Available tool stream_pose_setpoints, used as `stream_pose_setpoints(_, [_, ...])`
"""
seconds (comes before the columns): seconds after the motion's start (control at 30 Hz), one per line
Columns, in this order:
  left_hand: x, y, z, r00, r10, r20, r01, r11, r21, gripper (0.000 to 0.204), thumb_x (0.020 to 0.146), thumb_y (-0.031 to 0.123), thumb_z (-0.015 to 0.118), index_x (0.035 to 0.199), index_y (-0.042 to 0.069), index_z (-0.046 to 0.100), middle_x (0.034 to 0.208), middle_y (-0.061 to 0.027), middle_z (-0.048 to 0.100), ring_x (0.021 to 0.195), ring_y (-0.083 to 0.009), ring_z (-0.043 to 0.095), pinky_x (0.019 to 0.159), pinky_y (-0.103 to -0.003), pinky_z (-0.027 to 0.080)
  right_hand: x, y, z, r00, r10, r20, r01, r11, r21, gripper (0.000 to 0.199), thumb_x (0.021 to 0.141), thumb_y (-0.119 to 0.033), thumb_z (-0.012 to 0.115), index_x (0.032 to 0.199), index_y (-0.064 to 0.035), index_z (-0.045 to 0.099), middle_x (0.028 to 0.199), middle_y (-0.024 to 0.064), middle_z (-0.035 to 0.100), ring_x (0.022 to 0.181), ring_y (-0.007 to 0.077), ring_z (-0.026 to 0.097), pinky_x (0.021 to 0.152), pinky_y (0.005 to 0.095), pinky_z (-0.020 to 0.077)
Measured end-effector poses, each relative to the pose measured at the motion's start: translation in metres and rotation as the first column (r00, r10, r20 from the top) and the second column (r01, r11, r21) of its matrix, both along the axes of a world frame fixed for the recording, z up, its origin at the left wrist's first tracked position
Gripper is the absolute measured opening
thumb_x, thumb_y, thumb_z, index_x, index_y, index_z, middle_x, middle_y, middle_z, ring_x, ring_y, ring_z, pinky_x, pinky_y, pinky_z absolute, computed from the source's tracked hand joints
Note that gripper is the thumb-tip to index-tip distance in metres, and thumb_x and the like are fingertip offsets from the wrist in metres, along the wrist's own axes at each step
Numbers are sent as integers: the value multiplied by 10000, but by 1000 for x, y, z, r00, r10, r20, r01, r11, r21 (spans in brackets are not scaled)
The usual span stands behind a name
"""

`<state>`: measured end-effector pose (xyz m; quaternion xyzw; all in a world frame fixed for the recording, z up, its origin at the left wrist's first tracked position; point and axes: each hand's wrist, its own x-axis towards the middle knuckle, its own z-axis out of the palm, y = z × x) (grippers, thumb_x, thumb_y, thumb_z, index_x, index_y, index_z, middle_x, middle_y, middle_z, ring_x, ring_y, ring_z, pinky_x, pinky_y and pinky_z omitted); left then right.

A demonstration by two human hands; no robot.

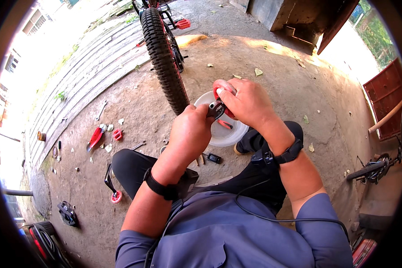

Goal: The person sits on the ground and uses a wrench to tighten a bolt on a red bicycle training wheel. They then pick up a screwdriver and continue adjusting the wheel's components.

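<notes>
My right hand (253, 103) is closed around red-handled pliers (224, 85), the thumb lying along a curved red handle. Their dark jaws (217, 110) meet a small dark tube-shaped part (211, 106) with a round open end. My left hand (191, 129) pinches that part from the other side; most of it is hidden by the fingers. Both hands are held up over a translucent white plastic basin (233, 140). Inside the basin lies another red-handled tool (224, 124).
A knobbly bicycle tyre (165, 62) stands just beyond the basin. Left on the ground are wrenches (101, 110), a red pedal (117, 135) and a small red wheel (116, 196) on a black bracket. A black gadget (214, 158) lies between my legs. Another bicycle (375, 169) is at right.
</notes>
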<state>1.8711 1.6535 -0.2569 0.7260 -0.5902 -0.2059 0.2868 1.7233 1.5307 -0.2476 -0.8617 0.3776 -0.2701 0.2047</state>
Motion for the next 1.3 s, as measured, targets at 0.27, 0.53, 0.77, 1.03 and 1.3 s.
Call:
stream_pose_setpoints(0.27, [7, -6, -2, 903, 58, -425, 57, 966, 254, 219, 970, 180, 670, 981, -36, 640, 777, -184, 704, 669, -299, 707, 658, -437, 539, -2, 1, -3, 999, -13, -47, 14, 999, 34, 318, 925, -355, 629, 898, -53, 727, 826, 246, 698, 800, 443, 687, 734, 509, 558])
stream_pose_setpoints(0.53, [6, -7, -7, 856, 49, -514, 87, 968, 237, 239, 1004, 174, 640, 1028, -63, 619, 793, -150, 701, 639, -201, 710, 565, -347, 554, 0, 3, 2, 999, 7, -33, -5, 997, 78, 325, 960, -339, 570, 888, -58, 717, 730, 216, 685, 725, 399, 695, 684, 489, 562])
stream_pose_setpoints(0.77, [2, -6, -14, 700, 163, -695, 43, 962, 269, 204, 1033, 159, 609, 1116, -22, 656, 828, -43, 677, 660, -117, 673, 563, -273, 542, 2, 2, -1, 1000, 2, 2, -2, 1000, -2, 265, 947, -312, 597, 907, -77, 713, 734, 199, 684, 719, 404, 684, 668, 496, 550])
stream_pose_setpoints(1.03, [10, -4, 5, 659, 178, -731, 130, 930, 344, 218, 1043, 176, 597, 1103, -23, 662, 851, -56, 677, 676, -128, 678, 573, -277, 553, -2, 11, -12, 986, 18, 165, 11, 985, -173, 204, 919, -278, 667, 952, -78, 699, 849, 172, 669, 820, 392, 654, 699, 498, 527])
stream_pose_setpoints(1.3, [11, -4, -5, 626, 153, -765, 142, 942, 305, 223, 1049, 176, 585, 1085, -29, 666, 862, -46, 668, 685, -126, 680, 576, -278, 551, -5, 15, -8, 991, 24, 134, -1, 986, -165, 188, 930, -260, 666, 965, -78, 697, 838, 149, 666, 801, 367, 650, 696, 485, 528])
